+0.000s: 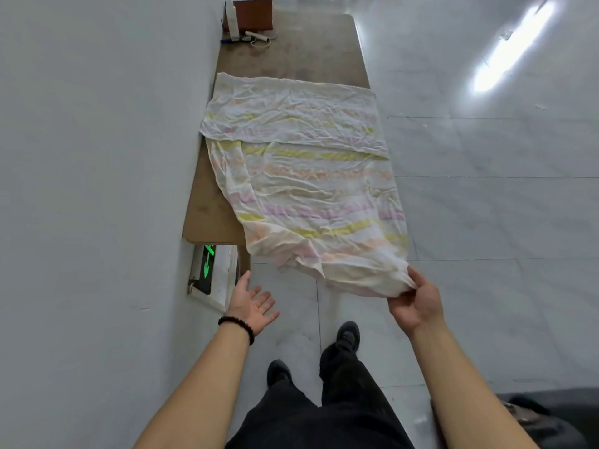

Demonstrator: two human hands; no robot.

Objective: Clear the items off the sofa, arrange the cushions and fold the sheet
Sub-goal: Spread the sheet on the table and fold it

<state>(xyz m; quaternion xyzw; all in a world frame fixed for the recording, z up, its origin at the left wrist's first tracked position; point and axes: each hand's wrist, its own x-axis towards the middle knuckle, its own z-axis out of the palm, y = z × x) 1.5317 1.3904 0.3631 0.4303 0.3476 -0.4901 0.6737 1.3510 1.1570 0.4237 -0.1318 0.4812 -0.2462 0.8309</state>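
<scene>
A wrinkled white sheet (301,176) with yellow, pink and orange stripes lies spread along a long brown table (291,56). Its far end is folded back over itself, and its near end hangs off the table's front edge. My right hand (415,303) pinches the near right corner of the sheet and holds it up in the air. My left hand (251,303) is open, palm up with fingers spread, below and left of the sheet's near left edge and not touching it. A dark bead bracelet sits on my left wrist.
The table stands against a white wall (97,157) on the left. A brown box (252,14) and small items with a cord lie at its far end. A green arrow sign (207,264) is low on the wall. Tiled floor spreads to the right; a dark object (534,413) sits at bottom right.
</scene>
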